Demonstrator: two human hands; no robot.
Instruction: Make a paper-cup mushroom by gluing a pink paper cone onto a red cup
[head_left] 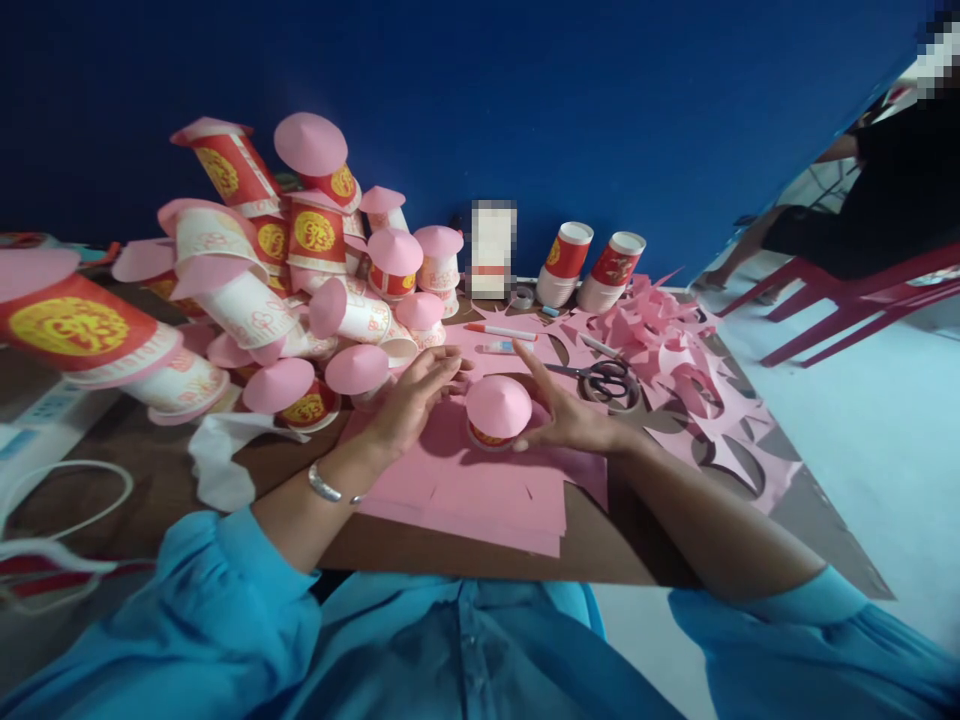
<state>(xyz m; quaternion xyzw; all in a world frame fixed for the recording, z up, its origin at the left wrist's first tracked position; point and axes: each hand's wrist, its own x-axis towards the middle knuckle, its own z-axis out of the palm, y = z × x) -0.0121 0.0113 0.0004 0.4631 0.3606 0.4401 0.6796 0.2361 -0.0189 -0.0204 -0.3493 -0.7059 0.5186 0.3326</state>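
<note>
A paper cup (491,438) with a pink paper cone (499,405) on top stands on stacked pink paper sheets (465,500) in front of me. To its left is my left hand (420,395), fingers stretched out and apart from the cup. My right hand (562,415) curves around the cup's right side, thumb and fingers spread; whether the thumb touches the cup I cannot tell. Neither hand grips anything. Black-handled scissors (604,380) lie just beyond my right hand, partly over a roll of tape (626,400).
Many cone-topped cups (315,235) are piled at the left. Two stacks of cups (566,260) stand by the blue wall. Pink paper offcuts (690,370) cover the right side. A marker (499,331) and a glue bottle (496,347) lie behind the cup. A seated person (892,170) is at right.
</note>
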